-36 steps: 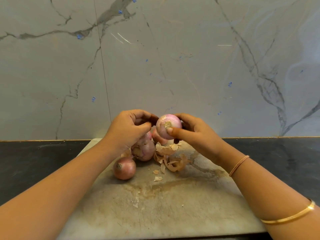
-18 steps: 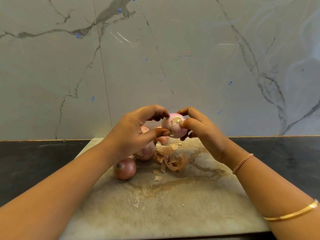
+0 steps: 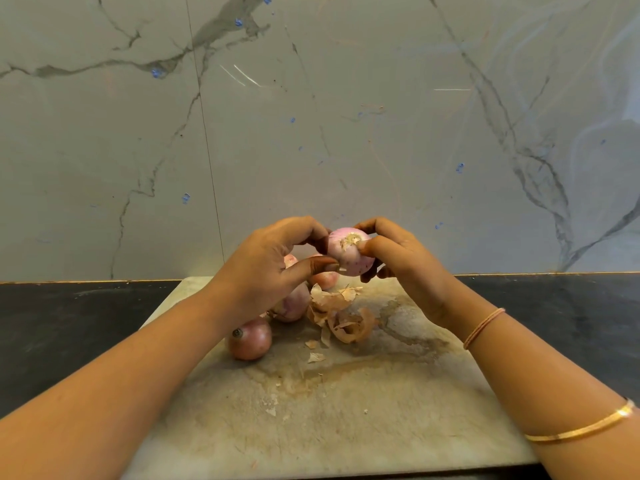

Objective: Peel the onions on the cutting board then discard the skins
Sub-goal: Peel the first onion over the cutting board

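Both hands hold a pale pink peeled onion (image 3: 348, 252) above the back of the stained cutting board (image 3: 346, 410). My left hand (image 3: 273, 268) pinches its left side with thumb and fingers. My right hand (image 3: 401, 265) grips its right side, thumb by the root end. An unpeeled brown onion (image 3: 250, 338) lies on the board under my left wrist. Behind it sit a partly hidden onion (image 3: 292, 303) and two more pinkish ones (image 3: 325, 279). Loose brown skins (image 3: 343, 317) lie in a heap at the board's middle.
The board lies on a black countertop (image 3: 69, 327) that runs to both sides. A grey marble wall (image 3: 311, 133) stands right behind the board. Small skin flakes (image 3: 316, 356) are scattered in front of the heap.
The onion has been turned in my hands so its root end faces me. My left hand moved in from beside the onion and took hold of its left side.
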The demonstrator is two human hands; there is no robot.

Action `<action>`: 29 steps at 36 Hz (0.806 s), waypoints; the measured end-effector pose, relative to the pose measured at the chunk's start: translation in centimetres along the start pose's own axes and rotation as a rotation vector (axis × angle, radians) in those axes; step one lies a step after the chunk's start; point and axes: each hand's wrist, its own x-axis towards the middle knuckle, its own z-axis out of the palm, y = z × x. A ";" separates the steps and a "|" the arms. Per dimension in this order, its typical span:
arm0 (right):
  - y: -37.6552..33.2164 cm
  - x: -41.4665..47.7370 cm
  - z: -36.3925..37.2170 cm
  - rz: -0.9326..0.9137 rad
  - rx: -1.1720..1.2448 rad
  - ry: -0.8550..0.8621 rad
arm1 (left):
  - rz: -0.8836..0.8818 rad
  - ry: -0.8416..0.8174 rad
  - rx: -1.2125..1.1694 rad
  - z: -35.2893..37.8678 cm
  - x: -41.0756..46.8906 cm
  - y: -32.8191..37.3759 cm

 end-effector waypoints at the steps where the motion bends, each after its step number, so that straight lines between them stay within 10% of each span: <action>1: 0.0 0.0 0.0 0.004 -0.001 0.000 | 0.001 0.013 -0.004 0.0 0.0 0.1; 29: 0.0 -0.1 0.3 0.021 0.036 -0.009 | -0.275 0.184 -0.246 0.5 0.2 0.4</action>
